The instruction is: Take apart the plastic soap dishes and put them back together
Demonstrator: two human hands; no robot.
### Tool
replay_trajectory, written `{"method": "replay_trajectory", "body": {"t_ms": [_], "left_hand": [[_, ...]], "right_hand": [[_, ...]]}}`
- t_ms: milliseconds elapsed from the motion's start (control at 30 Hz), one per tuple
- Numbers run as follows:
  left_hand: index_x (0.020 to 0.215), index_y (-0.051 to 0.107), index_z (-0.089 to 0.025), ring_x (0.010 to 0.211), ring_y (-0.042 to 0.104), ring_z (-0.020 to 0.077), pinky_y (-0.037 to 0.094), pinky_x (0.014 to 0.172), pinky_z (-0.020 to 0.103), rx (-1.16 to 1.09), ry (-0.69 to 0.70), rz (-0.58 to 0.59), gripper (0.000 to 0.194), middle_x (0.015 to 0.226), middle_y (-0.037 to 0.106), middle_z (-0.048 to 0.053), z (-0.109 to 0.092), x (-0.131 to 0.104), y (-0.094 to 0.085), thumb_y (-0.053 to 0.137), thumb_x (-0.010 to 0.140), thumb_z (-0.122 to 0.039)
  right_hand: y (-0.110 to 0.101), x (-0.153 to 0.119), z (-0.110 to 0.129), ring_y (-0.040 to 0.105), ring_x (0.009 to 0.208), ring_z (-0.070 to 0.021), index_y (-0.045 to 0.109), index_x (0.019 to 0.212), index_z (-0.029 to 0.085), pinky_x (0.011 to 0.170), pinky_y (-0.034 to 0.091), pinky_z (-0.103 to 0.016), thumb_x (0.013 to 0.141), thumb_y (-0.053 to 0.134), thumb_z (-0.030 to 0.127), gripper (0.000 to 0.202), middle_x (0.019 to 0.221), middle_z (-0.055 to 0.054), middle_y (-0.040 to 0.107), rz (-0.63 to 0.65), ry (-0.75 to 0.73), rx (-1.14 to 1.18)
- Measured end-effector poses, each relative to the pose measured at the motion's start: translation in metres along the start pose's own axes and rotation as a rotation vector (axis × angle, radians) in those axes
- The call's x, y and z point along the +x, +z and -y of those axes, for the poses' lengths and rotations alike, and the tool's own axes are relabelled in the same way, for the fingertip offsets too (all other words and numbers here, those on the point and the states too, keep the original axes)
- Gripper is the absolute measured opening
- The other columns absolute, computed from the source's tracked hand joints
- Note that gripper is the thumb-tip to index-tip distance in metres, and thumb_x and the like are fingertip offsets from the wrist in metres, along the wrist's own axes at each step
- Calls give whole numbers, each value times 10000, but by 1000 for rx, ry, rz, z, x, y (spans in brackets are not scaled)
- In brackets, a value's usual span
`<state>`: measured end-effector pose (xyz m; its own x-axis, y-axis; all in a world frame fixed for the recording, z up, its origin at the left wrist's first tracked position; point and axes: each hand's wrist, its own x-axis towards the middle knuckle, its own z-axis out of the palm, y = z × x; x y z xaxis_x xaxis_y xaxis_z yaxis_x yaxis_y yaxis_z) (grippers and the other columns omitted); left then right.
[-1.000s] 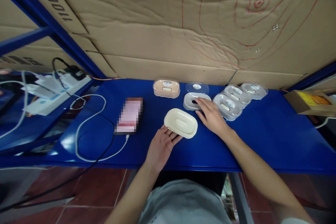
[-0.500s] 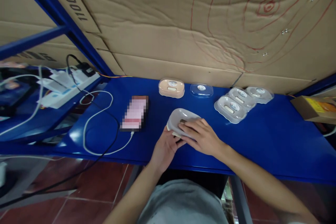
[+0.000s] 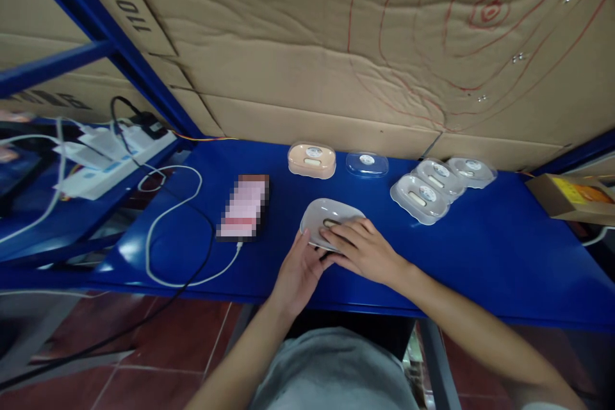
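A grey oval dish (image 3: pixel 319 214) with a slot in its middle is held above the blue table's front part. My left hand (image 3: pixel 300 269) grips its lower left edge, thumb on the rim and fingers beneath. My right hand (image 3: pixel 362 248) holds the right side, its fingertips lying over the dish's inside near the slot. At the back stand a peach dish with a clear cover (image 3: pixel 312 161) and a separate clear cover (image 3: pixel 367 165). Several grey dishes with clear covers (image 3: pixel 420 199) lie to the right, some overlapping.
A phone (image 3: pixel 243 208) with a white cable lies on the blue table (image 3: pixel 485 256) at left. Beyond it are a power strip (image 3: pixel 110 166) and cords. An open cardboard box (image 3: pixel 571 197) is at the right edge; a cardboard wall (image 3: pixel 288 64) rises behind.
The held dish has turned a little, and more of its slot shows. My left thumb now rests on its rim. The whole view has shifted slightly.
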<state>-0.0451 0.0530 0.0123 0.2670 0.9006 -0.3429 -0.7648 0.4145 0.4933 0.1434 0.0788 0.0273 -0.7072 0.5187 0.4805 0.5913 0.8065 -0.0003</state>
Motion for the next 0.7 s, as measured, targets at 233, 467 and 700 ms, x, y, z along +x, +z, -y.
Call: {"method": "replay_trajectory", "body": {"t_ms": [233, 467, 700], "left_hand": [[1427, 646, -208, 1224, 703, 296, 556, 1069, 480, 6, -50, 16, 506, 1456, 679, 141, 1, -1, 5, 522, 1071, -546], [1361, 691, -186, 1100, 728, 243, 534, 1082, 442, -78, -95, 101, 548, 1344, 733, 124, -5, -3, 6, 433, 1090, -585], [1342, 702, -201, 1057, 730, 228, 536, 1064, 433, -111, -151, 120, 537, 1242, 770, 97, -4, -1, 4, 389, 1107, -569]], "right_hand": [[-1, -3, -2, 687, 1194, -246, 537, 1534, 171, 1013, 502, -419, 1062, 626, 296, 496, 1252, -114, 770, -161, 34, 169], [-1, -5, 0, 680, 1192, -254, 470, 1606, 201, 1007, 487, -416, 1063, 611, 281, 566, 1271, -101, 780, -133, -17, 89], [1, -11, -2, 708, 1152, -229, 579, 1527, 277, 995, 514, -397, 1073, 580, 287, 454, 1218, -61, 804, -168, -10, 91]]}}
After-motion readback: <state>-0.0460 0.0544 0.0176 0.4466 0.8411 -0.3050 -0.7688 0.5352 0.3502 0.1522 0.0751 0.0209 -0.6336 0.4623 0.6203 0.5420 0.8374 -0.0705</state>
